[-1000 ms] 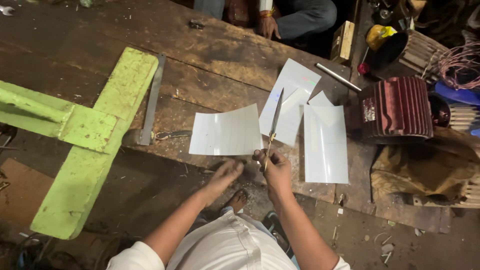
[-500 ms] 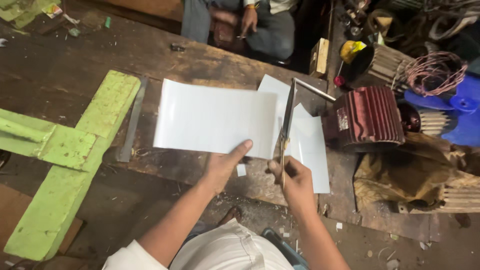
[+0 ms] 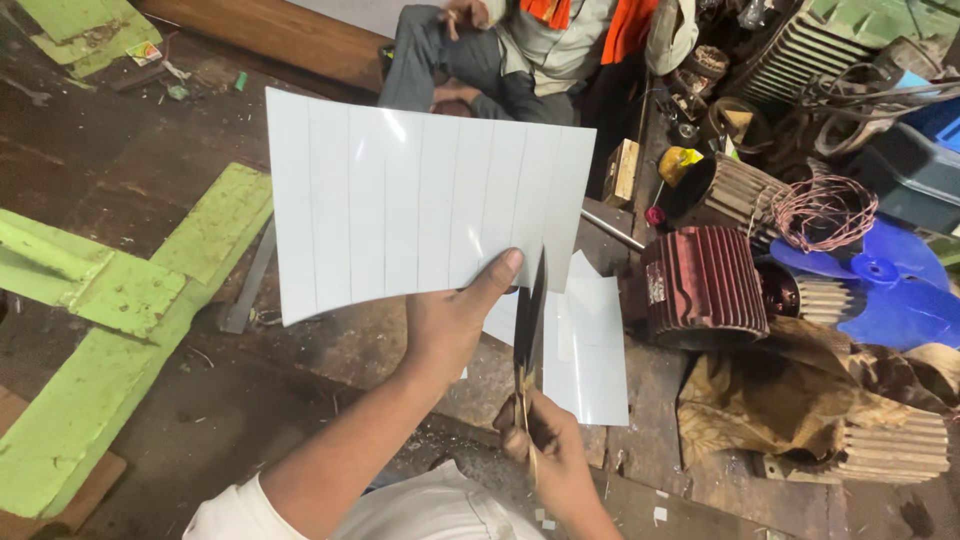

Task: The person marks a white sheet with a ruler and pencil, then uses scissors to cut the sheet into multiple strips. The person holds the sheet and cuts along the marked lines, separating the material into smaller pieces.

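White sheet (image 3: 400,200) now lifted, scissors (image 3: 528,330) cutting.

Your sheet (image 3: 420,205) hides the bench behind it; your right hand (image 3: 545,450) covers the scissors' (image 3: 528,330) handles; at 12 o'clock, the seated person (image 3: 540,50) is cut off.

Single head-worn view, close, steeply down onto workbench (image 3: 300,350).

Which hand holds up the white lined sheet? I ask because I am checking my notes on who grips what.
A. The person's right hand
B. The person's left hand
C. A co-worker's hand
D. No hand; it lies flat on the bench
B: the left hand pinches the lower edge of the white lined sheet, while the right hand works the scissors at that edge.
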`<action>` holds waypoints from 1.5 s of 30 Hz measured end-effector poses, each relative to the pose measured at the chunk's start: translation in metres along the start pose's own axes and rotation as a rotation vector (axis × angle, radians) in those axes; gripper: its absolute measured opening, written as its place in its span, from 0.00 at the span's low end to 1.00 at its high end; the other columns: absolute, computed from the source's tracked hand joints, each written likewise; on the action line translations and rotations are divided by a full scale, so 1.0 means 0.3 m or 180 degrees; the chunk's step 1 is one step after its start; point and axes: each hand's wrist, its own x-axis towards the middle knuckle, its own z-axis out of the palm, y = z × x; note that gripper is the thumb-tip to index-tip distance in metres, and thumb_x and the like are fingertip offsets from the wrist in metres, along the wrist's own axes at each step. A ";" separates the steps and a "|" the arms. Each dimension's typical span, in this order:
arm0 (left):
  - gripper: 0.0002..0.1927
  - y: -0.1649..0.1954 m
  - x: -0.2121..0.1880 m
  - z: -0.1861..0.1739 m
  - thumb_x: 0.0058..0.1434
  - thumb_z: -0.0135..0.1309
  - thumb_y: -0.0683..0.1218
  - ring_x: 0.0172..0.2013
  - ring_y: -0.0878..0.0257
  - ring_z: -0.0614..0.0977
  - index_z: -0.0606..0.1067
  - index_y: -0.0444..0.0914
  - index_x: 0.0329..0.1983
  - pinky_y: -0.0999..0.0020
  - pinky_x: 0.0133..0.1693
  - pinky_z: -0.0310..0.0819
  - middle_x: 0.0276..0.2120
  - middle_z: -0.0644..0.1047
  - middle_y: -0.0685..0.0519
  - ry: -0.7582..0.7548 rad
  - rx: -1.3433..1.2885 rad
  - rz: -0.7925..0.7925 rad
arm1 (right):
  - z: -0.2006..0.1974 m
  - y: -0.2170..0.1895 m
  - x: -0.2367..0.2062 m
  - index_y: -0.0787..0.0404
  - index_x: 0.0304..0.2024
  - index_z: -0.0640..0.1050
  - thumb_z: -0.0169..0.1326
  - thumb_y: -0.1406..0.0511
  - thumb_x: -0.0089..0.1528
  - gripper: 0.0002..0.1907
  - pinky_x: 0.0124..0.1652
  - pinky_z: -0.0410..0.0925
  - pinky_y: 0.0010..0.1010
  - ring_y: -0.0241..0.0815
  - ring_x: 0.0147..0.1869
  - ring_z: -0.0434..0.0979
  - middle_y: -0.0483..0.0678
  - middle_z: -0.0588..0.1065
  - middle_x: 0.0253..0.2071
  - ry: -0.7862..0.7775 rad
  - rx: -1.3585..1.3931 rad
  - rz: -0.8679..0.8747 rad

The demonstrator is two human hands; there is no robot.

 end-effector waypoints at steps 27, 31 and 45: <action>0.21 0.030 -0.042 0.017 0.62 0.62 0.53 0.42 0.60 0.85 0.77 0.30 0.47 0.68 0.41 0.83 0.41 0.81 0.45 -0.0148 -0.0104 0.0088 | 0.040 0.050 -0.045 0.64 0.29 0.74 0.64 0.60 0.62 0.16 0.29 0.61 0.24 0.30 0.28 0.66 0.39 0.71 0.23 0.0296 0.0279 0.0055; 0.20 0.027 -0.049 0.005 0.63 0.61 0.53 0.39 0.61 0.86 0.78 0.30 0.44 0.69 0.39 0.84 0.37 0.82 0.46 -0.0276 0.0107 0.0039 | 0.038 0.019 -0.039 0.64 0.30 0.75 0.65 0.55 0.60 0.19 0.28 0.61 0.25 0.30 0.28 0.66 0.39 0.70 0.24 0.0324 0.0490 0.0079; 0.19 0.009 -0.090 0.007 0.62 0.61 0.52 0.36 0.62 0.86 0.78 0.31 0.43 0.69 0.37 0.84 0.35 0.82 0.49 -0.0361 0.0043 -0.0140 | 0.045 0.019 -0.018 0.64 0.29 0.75 0.65 0.61 0.60 0.15 0.27 0.59 0.24 0.29 0.27 0.64 0.38 0.69 0.23 0.0678 0.0401 0.0256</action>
